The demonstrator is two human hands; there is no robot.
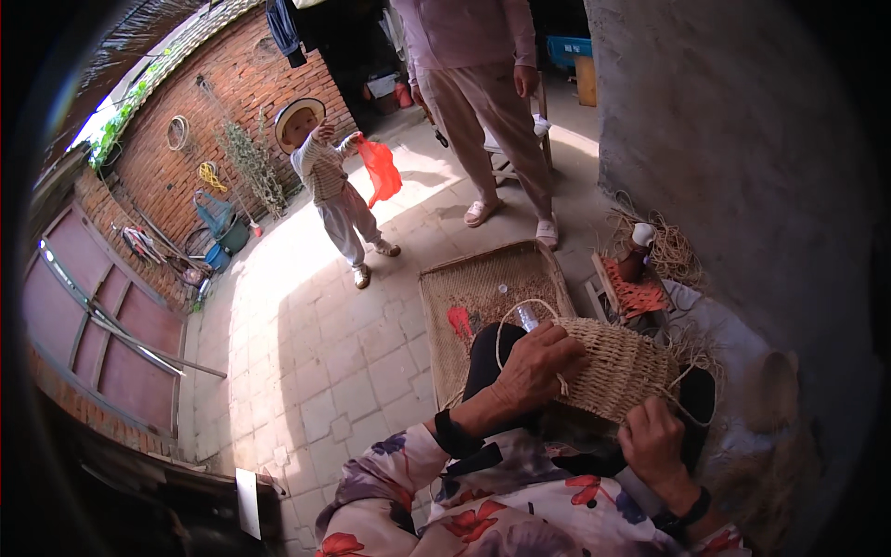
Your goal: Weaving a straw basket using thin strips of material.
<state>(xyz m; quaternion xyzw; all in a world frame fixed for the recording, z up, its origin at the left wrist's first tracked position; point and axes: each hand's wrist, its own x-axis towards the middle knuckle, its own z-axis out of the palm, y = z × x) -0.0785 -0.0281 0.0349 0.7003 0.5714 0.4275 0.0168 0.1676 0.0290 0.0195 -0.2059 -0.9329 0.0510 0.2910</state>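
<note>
A woven straw basket point(617, 364) rests across my lap, pale tan with ridged rows. Wrapped over its left end, my left hand point(543, 364) grips it with curled fingers. A thin cord handle point(501, 343) loops out beside that hand. At the basket's near right edge, my right hand point(654, 444) is closed, its fingertips pressed on the weave; whether they also pinch a strand is hidden. Another cord point(691, 408) curves out past the right hand.
Ahead lies a shallow wicker tray point(445, 288) holding a red item point(459, 322). Loose straw point(682, 251) and an orange-topped stool point(636, 288) stand near the wall. A child point(325, 186) holds a red bag point(379, 172); another person point(473, 102) stands beyond the tray.
</note>
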